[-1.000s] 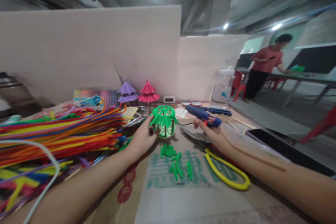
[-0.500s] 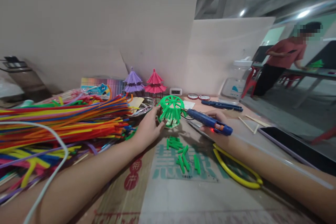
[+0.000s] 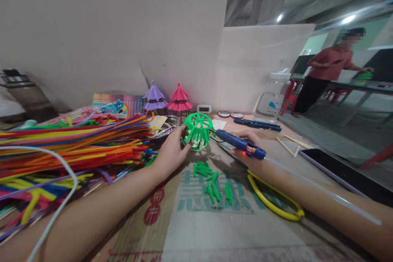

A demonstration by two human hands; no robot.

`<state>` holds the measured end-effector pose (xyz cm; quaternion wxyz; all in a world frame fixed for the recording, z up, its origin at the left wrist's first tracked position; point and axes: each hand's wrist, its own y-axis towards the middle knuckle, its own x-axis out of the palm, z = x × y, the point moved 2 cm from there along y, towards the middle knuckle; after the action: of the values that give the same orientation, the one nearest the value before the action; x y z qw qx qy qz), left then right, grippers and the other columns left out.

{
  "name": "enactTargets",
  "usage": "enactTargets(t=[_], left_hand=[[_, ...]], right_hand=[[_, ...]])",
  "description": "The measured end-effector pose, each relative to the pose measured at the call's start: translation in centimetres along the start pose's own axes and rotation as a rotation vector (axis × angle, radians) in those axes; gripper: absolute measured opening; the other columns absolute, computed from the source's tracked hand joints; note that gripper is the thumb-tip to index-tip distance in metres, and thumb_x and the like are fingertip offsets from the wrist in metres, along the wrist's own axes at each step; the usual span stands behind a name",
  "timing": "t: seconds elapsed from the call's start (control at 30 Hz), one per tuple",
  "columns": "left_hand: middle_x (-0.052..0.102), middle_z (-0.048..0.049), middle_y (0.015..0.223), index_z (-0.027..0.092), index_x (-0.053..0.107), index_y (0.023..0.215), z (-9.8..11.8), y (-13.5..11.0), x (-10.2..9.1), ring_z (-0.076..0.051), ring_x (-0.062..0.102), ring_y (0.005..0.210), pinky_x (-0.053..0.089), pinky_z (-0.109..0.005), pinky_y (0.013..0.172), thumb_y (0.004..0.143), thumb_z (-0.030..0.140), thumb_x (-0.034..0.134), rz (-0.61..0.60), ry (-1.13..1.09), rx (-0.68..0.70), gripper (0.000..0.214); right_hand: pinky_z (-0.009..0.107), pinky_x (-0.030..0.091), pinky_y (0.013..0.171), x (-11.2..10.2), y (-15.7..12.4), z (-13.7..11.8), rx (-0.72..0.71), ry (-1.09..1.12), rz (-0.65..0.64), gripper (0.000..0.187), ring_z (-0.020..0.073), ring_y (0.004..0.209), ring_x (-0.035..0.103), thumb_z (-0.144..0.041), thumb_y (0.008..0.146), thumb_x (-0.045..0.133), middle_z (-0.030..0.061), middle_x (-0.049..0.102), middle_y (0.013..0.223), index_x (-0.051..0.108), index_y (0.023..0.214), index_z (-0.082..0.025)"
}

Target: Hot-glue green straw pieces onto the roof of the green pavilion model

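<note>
My left hand (image 3: 172, 151) grips the side of a green pipe-cleaner canopy model (image 3: 198, 131) standing on the cardboard. My right hand (image 3: 249, 147) is closed round a blue glue gun (image 3: 238, 143), whose tip touches the model's right side; a clear glue stick trails back along my forearm. Several short green pipe-cleaner pieces (image 3: 211, 180) lie on the cardboard just in front of the model.
A big heap of coloured pipe cleaners (image 3: 70, 147) fills the left. Purple (image 3: 155, 98) and pink (image 3: 179, 99) finished models stand at the back wall. A yellow loop (image 3: 273, 200), a second blue tool (image 3: 256, 124), a tablet (image 3: 344, 174) lie right. A person in red stands far right.
My right hand has swung the glue gun left and down until its tip reaches the green model. My left hand stays on the model. The view has shifted slightly.
</note>
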<state>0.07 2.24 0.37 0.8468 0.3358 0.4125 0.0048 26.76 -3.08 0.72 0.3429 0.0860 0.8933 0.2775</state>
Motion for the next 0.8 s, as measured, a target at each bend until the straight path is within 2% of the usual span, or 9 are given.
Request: enactTargets(t=[0.23,0.47,0.8], left_hand=[[0.061,-0.0154,0.125,0.013,0.047,0.129,0.3,0.0,-0.2,-0.029,0.059,0.118,0.048,-0.045,0.103,0.088,0.03,0.059,-0.01,0.042,0.013,0.047],[0.062,-0.0137,0.123,0.014,0.047,0.128,0.3,0.0,-0.3,-0.027,0.06,0.114,0.049,-0.043,0.099,0.088,0.03,0.058,-0.01,0.024,0.028,0.045],[0.062,-0.0141,0.124,0.015,0.047,0.128,0.3,-0.1,-0.3,-0.028,0.06,0.118,0.049,-0.045,0.102,0.088,0.031,0.058,0.002,0.041,0.026,0.045]], right_hand=[[0.033,0.05,0.066,-0.2,0.1,-0.5,0.002,-0.016,-0.007,0.024,0.0239,0.08,0.069,-0.045,0.081,0.067,0.0,0.075,0.091,0.061,0.1,-0.032],[0.033,0.05,0.068,0.0,0.1,-0.2,0.011,-0.031,0.005,0.026,0.0244,0.082,0.07,-0.043,0.078,0.07,0.0001,0.075,0.094,0.062,0.1,-0.032],[0.031,0.051,0.069,-0.3,0.1,-1.1,0.004,-0.007,-0.001,0.025,0.022,0.08,0.069,-0.04,0.08,0.068,0.0006,0.075,0.091,0.062,0.102,-0.029]])
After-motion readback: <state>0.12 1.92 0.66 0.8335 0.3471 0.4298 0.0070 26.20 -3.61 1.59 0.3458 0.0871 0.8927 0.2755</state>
